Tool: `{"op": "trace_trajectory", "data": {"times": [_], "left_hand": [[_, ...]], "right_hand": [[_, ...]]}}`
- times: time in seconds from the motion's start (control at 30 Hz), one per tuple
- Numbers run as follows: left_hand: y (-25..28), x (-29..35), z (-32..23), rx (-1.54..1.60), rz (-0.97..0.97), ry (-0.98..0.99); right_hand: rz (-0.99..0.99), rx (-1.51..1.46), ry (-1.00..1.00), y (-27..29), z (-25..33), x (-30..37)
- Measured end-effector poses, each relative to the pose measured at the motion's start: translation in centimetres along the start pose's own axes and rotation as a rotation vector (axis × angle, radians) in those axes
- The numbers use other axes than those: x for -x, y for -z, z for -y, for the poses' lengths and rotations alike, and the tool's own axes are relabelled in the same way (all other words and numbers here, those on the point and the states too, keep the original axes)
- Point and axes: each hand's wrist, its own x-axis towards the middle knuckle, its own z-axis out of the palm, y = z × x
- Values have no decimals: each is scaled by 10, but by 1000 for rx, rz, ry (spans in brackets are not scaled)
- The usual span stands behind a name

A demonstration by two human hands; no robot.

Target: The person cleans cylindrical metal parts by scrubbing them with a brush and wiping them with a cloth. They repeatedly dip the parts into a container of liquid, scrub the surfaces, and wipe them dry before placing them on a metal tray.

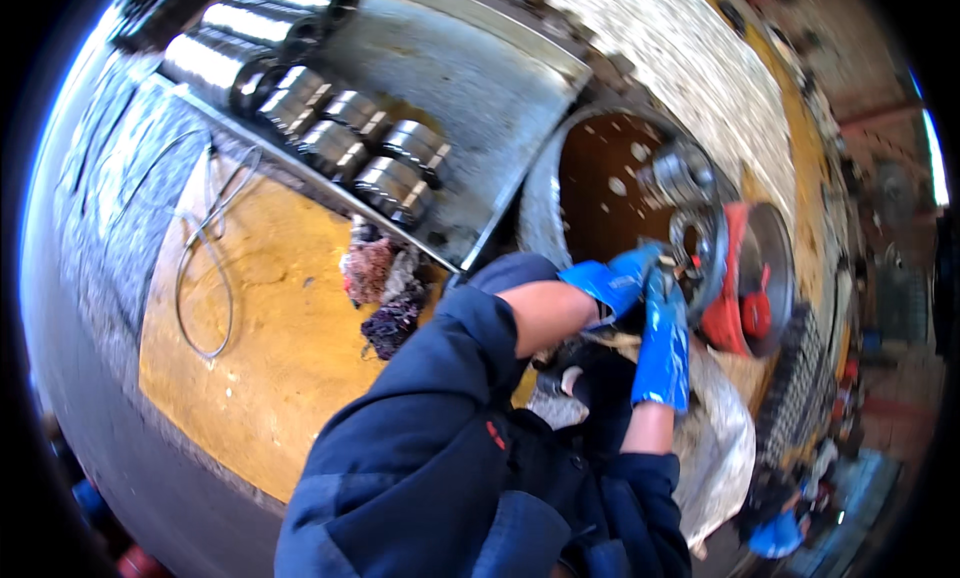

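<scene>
Both hands wear blue gloves and meet at the near side of a round metal drum [545, 193] holding brown liquid with pale flecks. My left hand [637, 263] comes in from the left, its fingers bent and partly hidden. My right hand [665, 290] is close against it, fingers closed. What lies between them is small, partly metallic and blurred, and I cannot make it out. Just beyond the fingertips is a shiny metal ring [690, 234]; whether they touch it is unclear. A ribbed metal cylinder [680, 173] sits inside the drum's far right side.
A metal tray [470, 83] at upper left holds several shiny ring stacks [400, 190]. Beside the drum is a round pan [772, 243] with red parts [738, 278]. Rags [385, 288] and a looped cable [222, 278] lie on the yellow surface [270, 338]. A white sack [715, 438] is at right.
</scene>
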Motion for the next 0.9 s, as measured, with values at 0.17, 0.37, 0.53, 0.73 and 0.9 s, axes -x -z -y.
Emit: {"op": "trace_trajectory", "data": {"times": [0.17, 0.37, 0.53, 0.73, 0.9], "left_hand": [[-10, 10, -14, 87, -90, 119], [-25, 28, -26, -24, -196, 224], [-25, 32, -29, -38, -228, 247], [-6, 5, -16, 0, -194, 215], [-12, 10, -15, -51, -161, 179]], "right_hand": [[11, 9, -130, 6, 28, 7], [-37, 3, -135, 4, 33, 13], [-14, 7, -116, 7, 32, 15], [-15, -40, -110, 5, 33, 14], [-42, -58, -133, 13, 46, 23]]}}
